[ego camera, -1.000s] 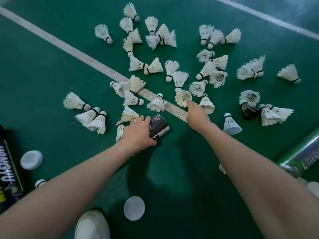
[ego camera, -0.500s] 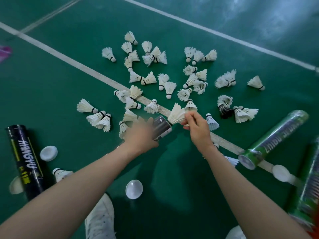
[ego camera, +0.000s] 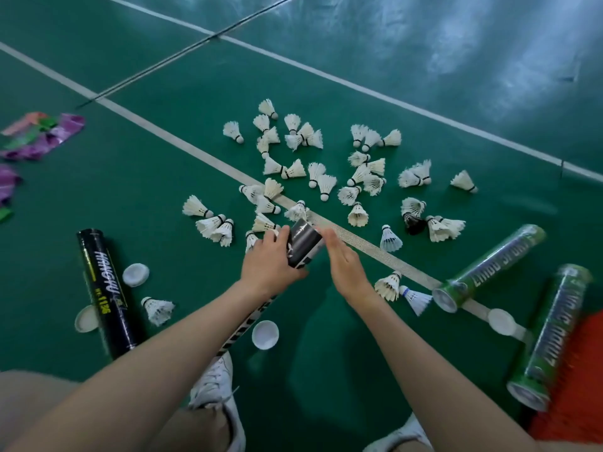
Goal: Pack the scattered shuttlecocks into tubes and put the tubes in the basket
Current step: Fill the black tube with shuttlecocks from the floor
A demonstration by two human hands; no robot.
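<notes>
Green floor (ego camera: 130,190) filled the view, with a white line (ego camera: 182,145) slanting across it. Over that line the shuttlecocks (ego camera: 327,185) lay scattered, most of them beyond the hands, feathers pointing every which way! Bottom right sat an orange patch (ego camera: 574,370), and I could not tell what it was. Beside it two green tubes (ego camera: 489,265) lay on their sides, well apart from a black tube (ego camera: 104,288) lying out left.

Centre stage, the left hand (ego camera: 270,265) had fingers and thumb clamped round the held tube (ego camera: 305,244), which was tilted with its mouth pointing away toward the line. The right hand (ego camera: 346,265) was at that mouth, fingers straight and pressed together. Whether a shuttlecock sat under them, I could not tell.

Two shuttlecocks lay just beside the right wrist, and one more near the black tube. Smallest of all, white caps (ego camera: 136,274) dotted the floor near the tubes.
</notes>
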